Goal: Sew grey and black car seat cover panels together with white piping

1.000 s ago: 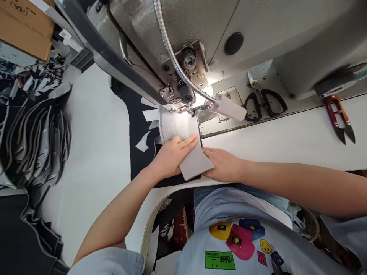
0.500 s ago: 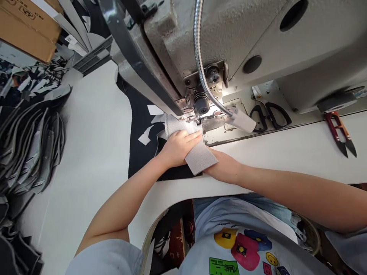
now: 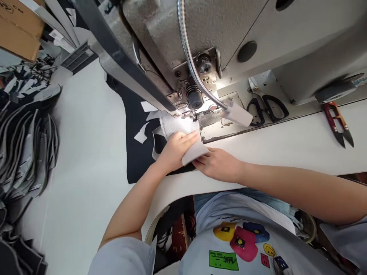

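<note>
One grey strip [image 3: 179,125]: left hand [image 3: 176,150] flat on top, unclenched; right hand [image 3: 220,164] touching end, grip unclear.

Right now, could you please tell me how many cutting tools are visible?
2: black-handled scissors on the machine bed, and red-and-orange snips farther right, over the white table. Others may be hidden.

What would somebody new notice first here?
Probably the big grey sewing machine across the top, its lamp lighting pale fabric. Just below, the left hand rests on the fabric, the right hand at its edge. Bright flowers decorate the shirt at the bottom.
</note>
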Demonstrator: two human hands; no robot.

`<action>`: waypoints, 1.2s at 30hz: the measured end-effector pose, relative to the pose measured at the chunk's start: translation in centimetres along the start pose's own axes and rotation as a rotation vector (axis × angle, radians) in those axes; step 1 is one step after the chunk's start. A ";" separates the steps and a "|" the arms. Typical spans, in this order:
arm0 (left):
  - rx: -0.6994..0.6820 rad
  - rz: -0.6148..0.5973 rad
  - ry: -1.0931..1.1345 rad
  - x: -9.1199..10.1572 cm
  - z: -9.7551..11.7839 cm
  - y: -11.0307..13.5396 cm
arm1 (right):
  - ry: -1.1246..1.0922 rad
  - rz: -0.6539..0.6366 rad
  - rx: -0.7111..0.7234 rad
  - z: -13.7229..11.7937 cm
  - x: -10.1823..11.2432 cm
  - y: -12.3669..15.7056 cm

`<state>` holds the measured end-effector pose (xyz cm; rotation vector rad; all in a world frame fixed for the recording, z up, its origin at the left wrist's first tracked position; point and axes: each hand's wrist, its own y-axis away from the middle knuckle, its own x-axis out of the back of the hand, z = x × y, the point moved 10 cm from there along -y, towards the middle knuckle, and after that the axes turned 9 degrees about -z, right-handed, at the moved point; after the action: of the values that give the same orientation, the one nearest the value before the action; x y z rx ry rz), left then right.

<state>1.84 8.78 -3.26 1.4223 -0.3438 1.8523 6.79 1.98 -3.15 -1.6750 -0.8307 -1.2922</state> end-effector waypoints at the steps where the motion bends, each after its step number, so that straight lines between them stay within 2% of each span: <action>1: -0.022 -0.036 -0.065 -0.3 0.5 -0.2 | 0.019 -0.019 -0.003 0.0 -0.2 -0.1; 6: 0.011 -0.053 -0.244 -0.3 0.3 -1.6 | 0.088 -0.019 -0.025 0.9 -0.3 -0.3; 10: -0.020 -0.046 -0.206 -0.4 -0.5 -2.4 | 0.084 -0.015 -0.067 1.8 -0.2 -0.3; 17: -0.031 0.090 -0.093 -0.4 -0.6 -1.4 | 0.134 0.026 -0.136 1.9 0.6 0.2; 22: -0.163 0.246 -0.199 0.8 -0.4 -2.1 | 0.129 0.029 -0.199 3.0 0.7 0.2; 26: -0.242 0.326 -0.295 1.6 1.0 -2.5 | 0.104 0.034 -0.229 3.8 0.6 0.2; 29: -0.198 0.370 -0.365 1.5 2.0 -1.9 | 0.099 0.022 -0.221 3.9 0.4 0.3; 32: -0.187 0.440 -0.420 1.1 2.3 -0.2 | 0.122 0.052 -0.189 3.7 0.5 0.7; 36: -0.118 0.459 -0.335 0.2 0.6 0.8 | 0.154 0.109 -0.143 3.1 0.8 1.2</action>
<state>1.66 7.93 -2.67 1.6706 -1.0013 1.8948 9.34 4.24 -3.00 -1.6822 -0.5603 -1.4113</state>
